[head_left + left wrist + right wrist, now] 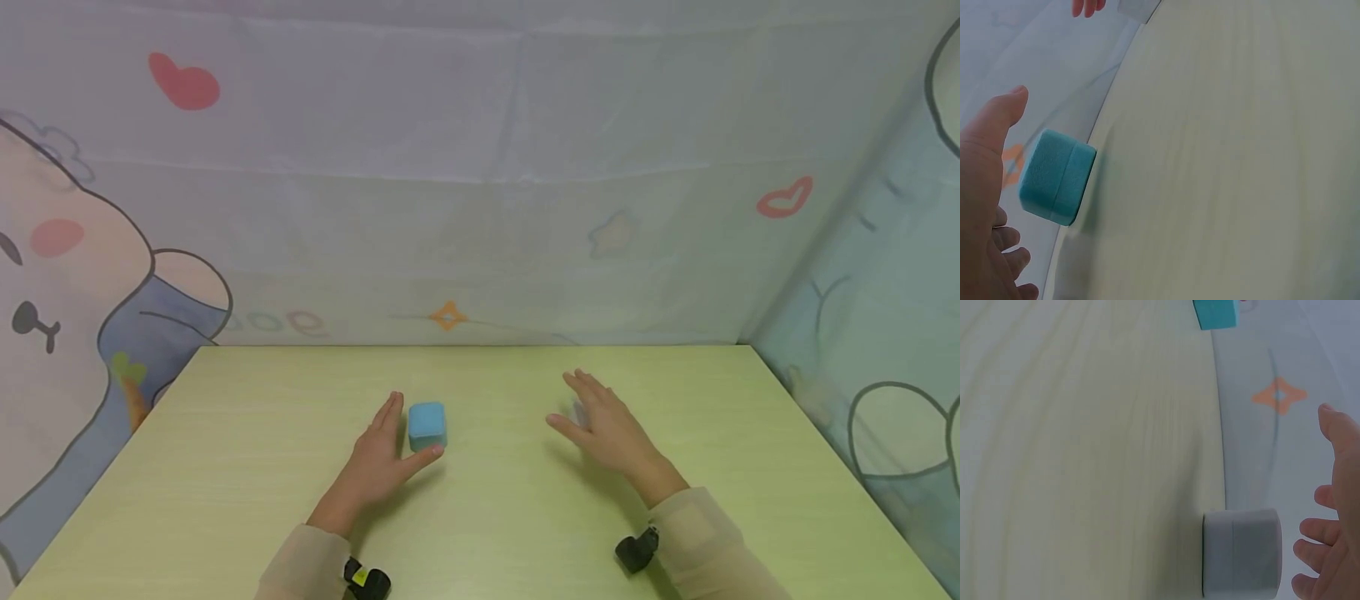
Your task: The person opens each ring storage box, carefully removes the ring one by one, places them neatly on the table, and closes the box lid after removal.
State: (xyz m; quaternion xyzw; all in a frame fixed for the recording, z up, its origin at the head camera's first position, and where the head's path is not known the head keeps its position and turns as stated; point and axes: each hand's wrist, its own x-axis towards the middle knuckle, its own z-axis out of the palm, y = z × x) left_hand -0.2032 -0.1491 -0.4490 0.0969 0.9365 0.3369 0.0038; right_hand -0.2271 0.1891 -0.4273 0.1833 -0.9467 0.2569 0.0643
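Observation:
A small blue box [427,423] with rounded edges and a seam around it stands on the table, left of the middle. My left hand [377,462] is beside it, fingers extended along its left side and thumb reaching past its near face; the left wrist view shows a gap between hand and blue box [1057,177]. A similar light grey box [1241,554] stands to the right, mostly hidden behind my right hand [611,429] in the head view. That hand has its fingers spread and thumb apart, and nothing is between them.
The pale yellow-green wooden table [495,525] ends at a printed cloth backdrop [420,225] along its far edge. More printed cloth [885,333] hangs at the right side. Black wrist cameras [637,550] sit on both forearms, over light sleeves.

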